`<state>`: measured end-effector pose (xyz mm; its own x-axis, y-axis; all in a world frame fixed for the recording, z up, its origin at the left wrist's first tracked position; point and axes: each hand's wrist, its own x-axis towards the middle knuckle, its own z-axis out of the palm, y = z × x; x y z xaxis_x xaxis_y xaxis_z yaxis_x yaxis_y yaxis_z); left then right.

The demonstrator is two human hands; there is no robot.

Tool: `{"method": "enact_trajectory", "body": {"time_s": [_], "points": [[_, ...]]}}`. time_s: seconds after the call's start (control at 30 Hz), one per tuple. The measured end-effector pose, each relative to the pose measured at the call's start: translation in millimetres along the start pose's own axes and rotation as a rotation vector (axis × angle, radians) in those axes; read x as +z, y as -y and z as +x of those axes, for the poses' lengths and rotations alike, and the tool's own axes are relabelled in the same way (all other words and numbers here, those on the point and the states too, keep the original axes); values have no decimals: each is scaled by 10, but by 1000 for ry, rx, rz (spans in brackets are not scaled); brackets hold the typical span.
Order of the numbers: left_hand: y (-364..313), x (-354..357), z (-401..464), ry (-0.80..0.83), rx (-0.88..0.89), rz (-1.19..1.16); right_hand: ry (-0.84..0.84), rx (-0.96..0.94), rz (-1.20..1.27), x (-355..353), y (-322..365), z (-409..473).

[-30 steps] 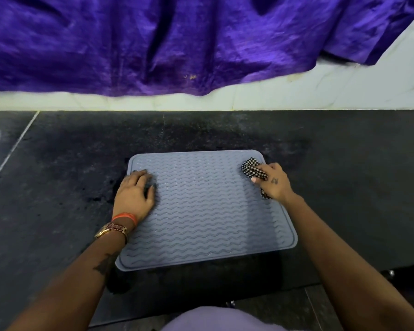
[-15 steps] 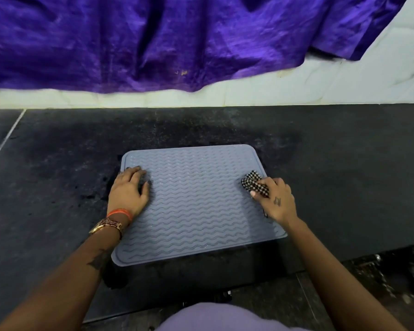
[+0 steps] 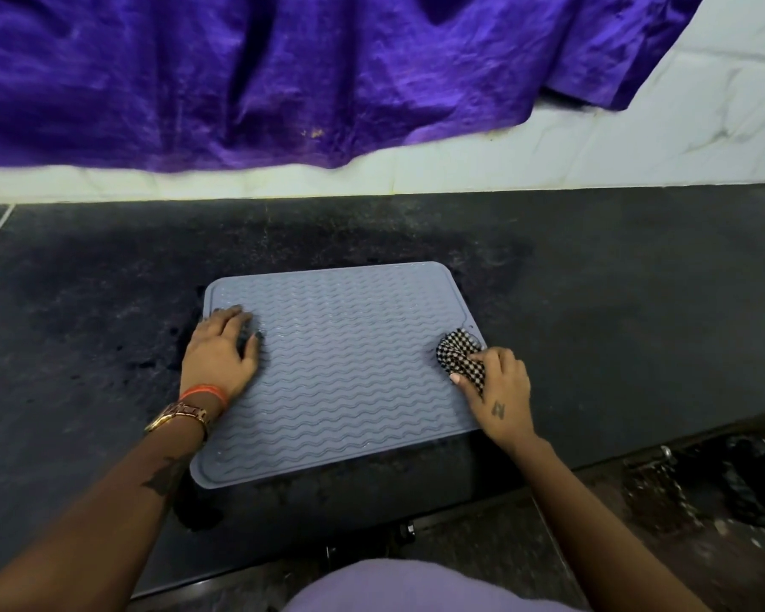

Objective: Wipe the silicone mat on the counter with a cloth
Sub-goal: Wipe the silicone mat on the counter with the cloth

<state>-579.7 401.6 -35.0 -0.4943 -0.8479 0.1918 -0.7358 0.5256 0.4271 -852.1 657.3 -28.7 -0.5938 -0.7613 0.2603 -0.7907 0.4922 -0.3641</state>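
Observation:
A grey-blue silicone mat [image 3: 345, 373] with wavy ridges lies flat on the black counter [image 3: 614, 302]. My left hand [image 3: 219, 353] rests palm down on the mat's left side, fingers spread, holding nothing. My right hand [image 3: 502, 390] presses a small black-and-white checked cloth [image 3: 458, 353] onto the mat near its right edge, about halfway down. The cloth is bunched, partly under my fingers.
A purple fabric [image 3: 283, 72] hangs over the white tiled wall [image 3: 637, 143] behind the counter. The counter's front edge runs just below the mat. Dark floor and dark objects [image 3: 725, 488] show at lower right.
My right hand has slid the cloth down the mat's right side, from the far right corner toward me. My left hand has stayed on the mat's left side.

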Motion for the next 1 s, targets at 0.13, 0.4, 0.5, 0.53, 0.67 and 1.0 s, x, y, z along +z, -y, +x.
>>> {"method": "enact_trajectory", "body": {"time_s": [0.13,0.4,0.5,0.53,0.67,1.0], "points": [[-3,-21,-14,10,6,-18,112,40,73,-78,-25,127],[20,-48,-58,-67,-35,-188,47,25,34,-48,-82,-114],[21,-70,-83,-126,-31,-247,120,29,133,-142,-121,-22],[27,-80,-93,-144,-34,-265,104,10,160,-157,-121,-41],[100,-117,-150,-106,8,-267,63,-117,71,-77,-47,-235],[356,-136,-365,-29,158,-62,137,-301,30,-1,194,-363]]}}
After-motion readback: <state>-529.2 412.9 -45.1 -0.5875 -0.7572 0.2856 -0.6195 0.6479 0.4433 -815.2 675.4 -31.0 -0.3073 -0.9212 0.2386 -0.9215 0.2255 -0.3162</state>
